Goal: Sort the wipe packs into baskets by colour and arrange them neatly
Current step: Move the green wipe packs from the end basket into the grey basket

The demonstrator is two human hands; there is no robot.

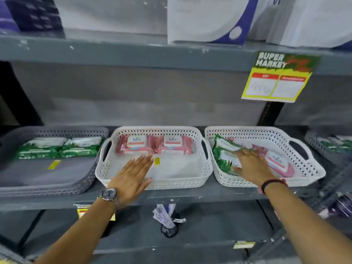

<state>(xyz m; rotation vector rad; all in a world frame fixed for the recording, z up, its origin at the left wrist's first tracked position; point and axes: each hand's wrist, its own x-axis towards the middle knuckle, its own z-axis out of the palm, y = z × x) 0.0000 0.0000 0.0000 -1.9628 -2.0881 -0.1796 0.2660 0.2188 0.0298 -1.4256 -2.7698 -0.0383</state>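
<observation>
Three baskets stand in a row on the shelf. The grey basket (57, 187) at the left holds two green wipe packs (59, 147) side by side at its back. In the middle white basket (152, 182), two pink packs (154, 144) lie along the back wall. The right white basket (266, 181) holds mixed packs: green ones (222, 157) at its left and pink ones (278, 161) at its right. My left hand (133, 176) is flat and spread over the middle basket's front. My right hand (251, 164) rests, fingers spread, on the green packs in the right basket.
A yellow and green price sign (276, 77) hangs from the upper shelf edge at right. Another grey basket with green packs (331, 143) shows at the far right edge. A dark cup with paper slips (168, 221) stands on the lower shelf. White boxes sit on the top shelf.
</observation>
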